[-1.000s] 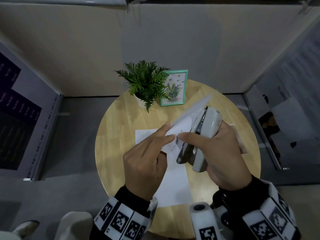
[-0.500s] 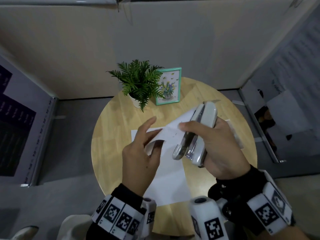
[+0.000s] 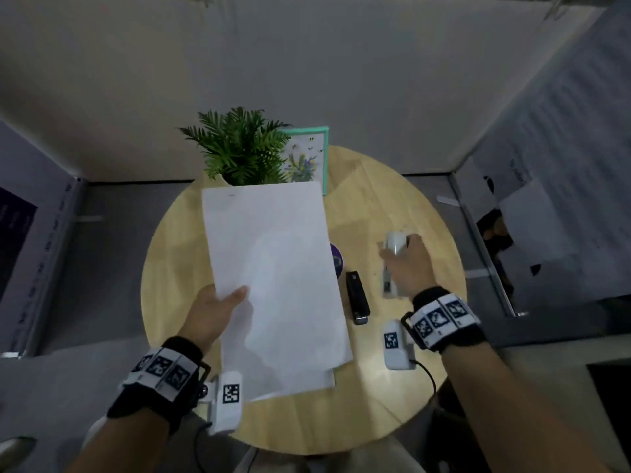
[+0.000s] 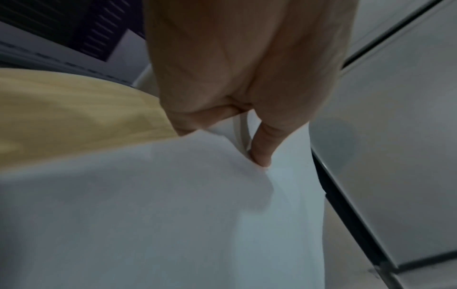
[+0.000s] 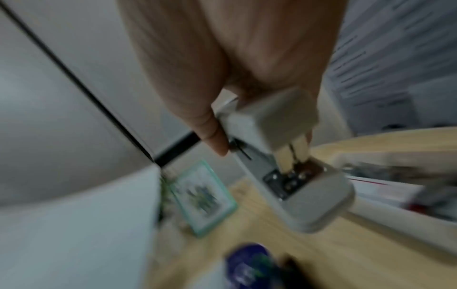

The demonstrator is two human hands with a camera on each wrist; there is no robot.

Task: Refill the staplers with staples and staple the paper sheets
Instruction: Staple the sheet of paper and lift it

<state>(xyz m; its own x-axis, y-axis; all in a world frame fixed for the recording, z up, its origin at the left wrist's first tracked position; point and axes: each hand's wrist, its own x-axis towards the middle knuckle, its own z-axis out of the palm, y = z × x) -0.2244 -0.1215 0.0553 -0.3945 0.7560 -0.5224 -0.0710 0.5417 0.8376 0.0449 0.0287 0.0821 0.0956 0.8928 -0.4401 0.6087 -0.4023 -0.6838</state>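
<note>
Your left hand point(image 3: 208, 314) pinches the white paper sheets point(image 3: 273, 268) at their edge; your right hand point(image 3: 408, 266) curls around the white stapler point(image 3: 392, 247) over the round wooden table point(image 3: 392, 387).

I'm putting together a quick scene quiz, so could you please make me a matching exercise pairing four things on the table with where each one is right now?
Things:
1. white stapler
2. black stapler
3. paper sheets
4. picture frame

Places:
A. lying on the table between the sheets and the right hand
B. standing beside the plant
C. gripped in the right hand
D. held up by the left hand

Pairs: 1-C, 2-A, 3-D, 4-B
</note>
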